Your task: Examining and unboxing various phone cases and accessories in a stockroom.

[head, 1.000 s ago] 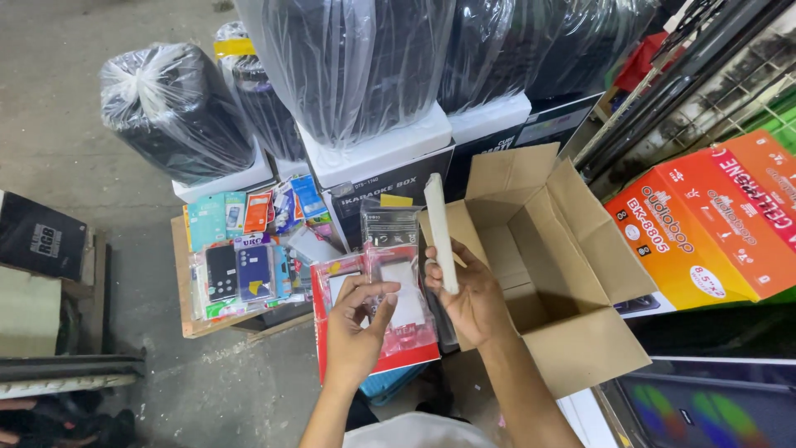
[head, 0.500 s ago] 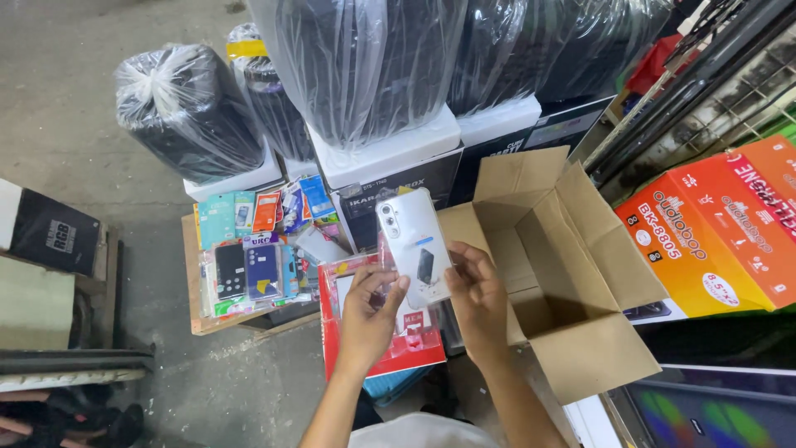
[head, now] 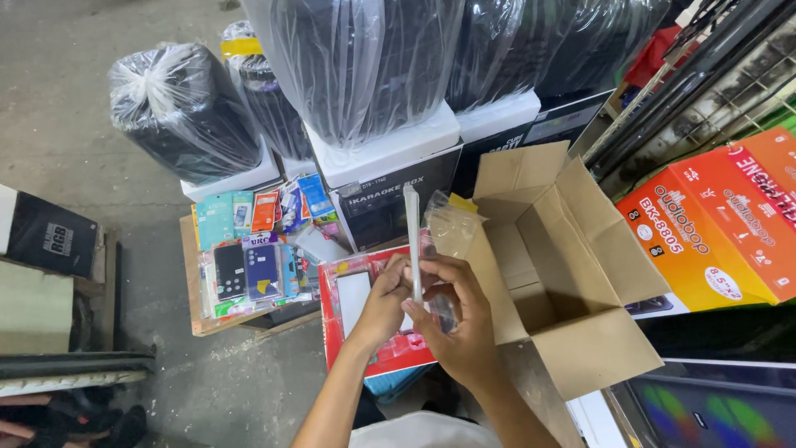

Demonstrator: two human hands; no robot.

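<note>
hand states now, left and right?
Left hand: closed on the thin white phone case, held edge-on.
Right hand: closed on the same case, with a crinkled clear plastic sleeve above its fingers.

The hands (head: 427,303) hide the lower end of the edge-on white phone case (head: 412,236), its face unseen.

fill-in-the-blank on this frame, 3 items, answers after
1. Both hands, left hand and right hand, hold a slim white case seen ____-on.
2. The cardboard box right of the hands has its flaps ____.
3. The big black items behind are wrapped in clear ____.

Missing words: edge; open; plastic
</note>
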